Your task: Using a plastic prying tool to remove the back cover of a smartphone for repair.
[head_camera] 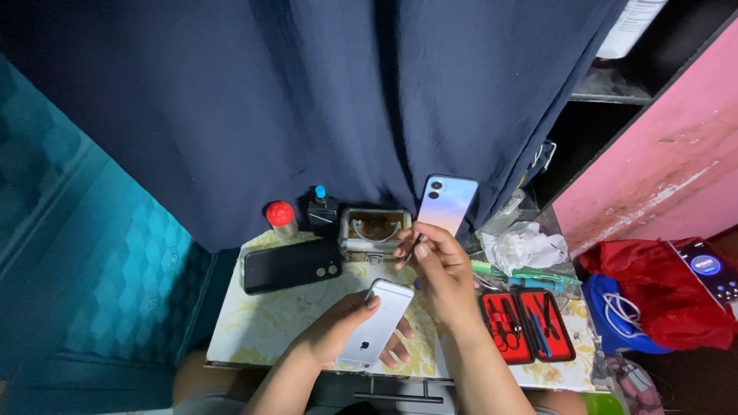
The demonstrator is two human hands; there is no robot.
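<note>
Partly hidden, silver phone [374, 327] in left hand [338, 334] (face unseen).

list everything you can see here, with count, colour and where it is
silver phone: 1, silver, back up, in the left hand
thin dark tool: 1, black, pinched in the right hand
black phone: 1, black, flat on the table, left side
pastel phone: 1, blue-pink, propped against the curtain
small metal case: 1, silver, back of the table
red-capped bottle: 1, clear, left of the case
blue-tipped bottle: 1, dark, beside the red-capped one
tool kit: 1, red lining, open, right side of the table
table: 1, yellow floral top
curtain: 1, navy, behind the table
red cloth: 1, far right
left hand: 1
right hand: 1
</note>
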